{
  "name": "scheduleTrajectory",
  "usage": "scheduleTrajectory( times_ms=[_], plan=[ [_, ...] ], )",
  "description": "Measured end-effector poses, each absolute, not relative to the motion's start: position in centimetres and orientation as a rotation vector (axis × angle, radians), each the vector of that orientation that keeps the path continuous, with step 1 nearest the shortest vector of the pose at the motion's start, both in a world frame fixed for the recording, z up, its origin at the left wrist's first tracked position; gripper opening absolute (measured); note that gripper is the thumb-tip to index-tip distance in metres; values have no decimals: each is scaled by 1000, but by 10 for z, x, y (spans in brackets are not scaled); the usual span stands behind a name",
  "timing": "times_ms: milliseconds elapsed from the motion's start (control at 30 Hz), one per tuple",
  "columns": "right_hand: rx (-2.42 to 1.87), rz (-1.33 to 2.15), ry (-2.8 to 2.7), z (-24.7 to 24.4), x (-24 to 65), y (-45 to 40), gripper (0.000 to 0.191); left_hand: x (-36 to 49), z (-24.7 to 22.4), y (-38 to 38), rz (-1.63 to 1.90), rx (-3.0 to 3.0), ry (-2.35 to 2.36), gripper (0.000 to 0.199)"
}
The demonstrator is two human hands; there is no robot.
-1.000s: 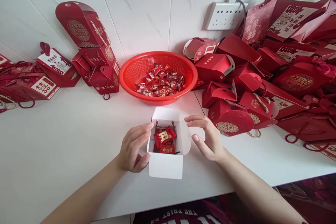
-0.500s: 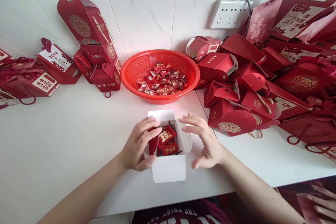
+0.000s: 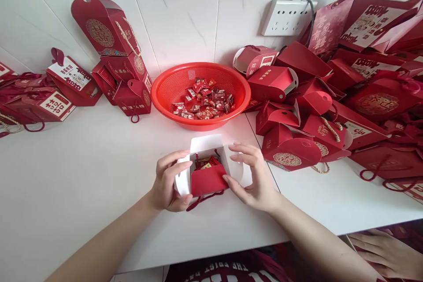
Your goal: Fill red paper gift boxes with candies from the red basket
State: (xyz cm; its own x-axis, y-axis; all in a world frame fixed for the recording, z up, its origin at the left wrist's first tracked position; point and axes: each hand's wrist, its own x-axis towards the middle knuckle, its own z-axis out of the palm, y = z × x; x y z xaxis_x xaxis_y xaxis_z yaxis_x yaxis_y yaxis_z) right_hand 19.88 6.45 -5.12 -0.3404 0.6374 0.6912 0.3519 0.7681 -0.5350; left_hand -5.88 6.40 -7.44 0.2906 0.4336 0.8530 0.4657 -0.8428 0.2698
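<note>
Between my hands on the white table stands a small candy box (image 3: 209,181), white inside and red outside. Its near flap is folded inward, showing its red face, while the far flap stands up white. Wrapped candies (image 3: 207,162) partly show beneath the near flap. My left hand (image 3: 170,180) grips the white left flap, fingers on top and thumb low at the near corner. My right hand (image 3: 253,176) holds the right side, its thumb against the red flap and its fingers over the white right flap. A dark red cord hangs at the box's near side.
Behind the box sits a red plastic basket (image 3: 155,101) of wrapped candies. Red gift boxes (image 3: 291,150) pile up on the right; others (image 3: 132,97) stand on the left. A power strip (image 3: 287,17) is on the wall. Another person's hand (image 3: 390,251) is at lower right.
The near flap has swung up and inward over the candies, showing red. My right hand has closed in on the box. The other person's hand has moved left.
</note>
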Motion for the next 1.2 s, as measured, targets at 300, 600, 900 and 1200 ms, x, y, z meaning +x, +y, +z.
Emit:
scheduleTrajectory(
  times_ms=[300,600,900,1200],
  plan=[
    [-809,806,-1927,-54,194,57,83,-55,-83,62,-1665,-2864,-1118,103],
    [-743,820,-2069,-56,198,65,78,-59,-75,65,-1531,-2912,-1016,103],
    [-742,737,-2175,-53,198,66,79,-58,-71,64,-1473,-2984,-964,100],
    [-648,639,-2274,-54,202,71,66,-58,-62,63,-1212,-3028,-892,84]
  ],
)
